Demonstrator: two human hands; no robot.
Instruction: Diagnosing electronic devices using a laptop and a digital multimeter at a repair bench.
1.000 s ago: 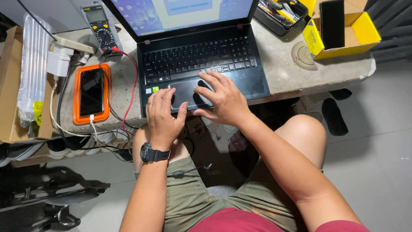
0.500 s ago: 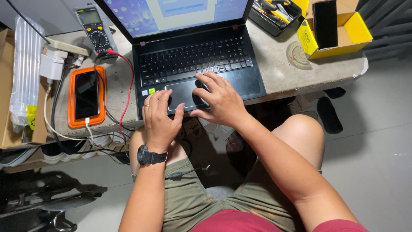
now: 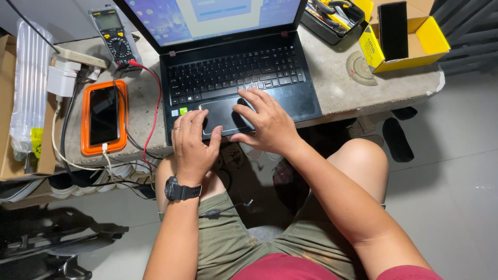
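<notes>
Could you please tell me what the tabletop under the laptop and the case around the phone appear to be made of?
The tabletop looks like bare concrete or stone: grey, matte, speckled, with a chipped edge. The phone case seems to be soft rubber or silicone: bright orange, smooth, with rounded corners, though hard plastic is possible.

A black laptop [image 3: 233, 72] is set open on a grey stone table [image 3: 342, 88]. The left hand [image 3: 193, 148] is rested on the palm rest beside the touchpad [image 3: 220, 113], and the right hand [image 3: 264, 123] is laid over the touchpad's right part. A smartphone in an orange case [image 3: 104, 116] is placed left of the laptop, a multimeter [image 3: 115, 36] behind it.
</notes>
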